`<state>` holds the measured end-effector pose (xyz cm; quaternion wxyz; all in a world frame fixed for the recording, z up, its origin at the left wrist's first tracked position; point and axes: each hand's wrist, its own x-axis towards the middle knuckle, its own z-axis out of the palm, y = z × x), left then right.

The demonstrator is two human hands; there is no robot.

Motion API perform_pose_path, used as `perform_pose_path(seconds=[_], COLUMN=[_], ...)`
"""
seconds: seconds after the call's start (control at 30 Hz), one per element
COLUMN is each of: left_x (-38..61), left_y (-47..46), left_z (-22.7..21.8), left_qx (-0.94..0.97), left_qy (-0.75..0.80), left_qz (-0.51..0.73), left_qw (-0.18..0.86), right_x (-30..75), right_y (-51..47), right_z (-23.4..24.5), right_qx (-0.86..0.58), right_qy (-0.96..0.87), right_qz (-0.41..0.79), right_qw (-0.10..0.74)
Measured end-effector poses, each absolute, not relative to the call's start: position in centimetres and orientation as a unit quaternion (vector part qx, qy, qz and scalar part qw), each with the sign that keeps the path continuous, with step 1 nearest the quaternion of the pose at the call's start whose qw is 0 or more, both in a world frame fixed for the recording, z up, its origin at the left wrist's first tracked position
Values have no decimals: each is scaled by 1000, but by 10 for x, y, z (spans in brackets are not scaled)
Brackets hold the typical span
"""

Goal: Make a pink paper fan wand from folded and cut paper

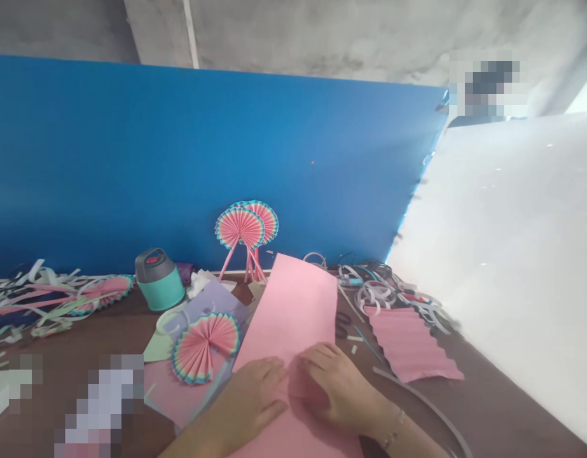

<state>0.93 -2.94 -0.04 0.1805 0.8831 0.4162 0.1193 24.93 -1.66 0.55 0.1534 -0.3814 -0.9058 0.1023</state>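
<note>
The pink sheet [297, 305] is lying on the brown table [493, 407], under both hands. The left hand [257, 388], half open, is resting on it without gripping; the right hand [338, 388] is curving over it, its grip hidden. Uneven pressure could be creasing it askew; a leftward slip could crush the nearby pleated fan [195, 356].

Long pink paper sheet [300, 299], plain, largely smooth, stretched lengthwise away from person over brown table [116, 334].

Cam was head-mounted, aimed forward and down at the counter [114, 337]. Left hand [255, 394] and right hand [338, 385] sat pretty close, with the blue partition [179, 140] farther off.
</note>
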Motion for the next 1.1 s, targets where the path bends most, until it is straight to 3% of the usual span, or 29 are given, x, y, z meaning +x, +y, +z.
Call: perform_pose_path(seconds=[0.2, 0.33, 0.57, 1.1], left_x=[15, 14, 9, 4], left_y=[-31, -32, -27, -24], left_z=[8, 12, 8, 7], left_qx=[887, 880, 835, 798], left_qy=[419, 432, 461, 513], left_qz=[152, 154, 221, 229], left_qw=[123, 121, 205, 219], right_x=[253, 258, 263, 261], right_y=[-11, -6, 5, 10], right_z=[2, 2, -4, -6], right_qx=[-409, -409, -401, -454], right_qy=[-904, -892, -846, -804], right_qz=[61, 95, 214, 264], right_qw=[107, 164, 279, 278])
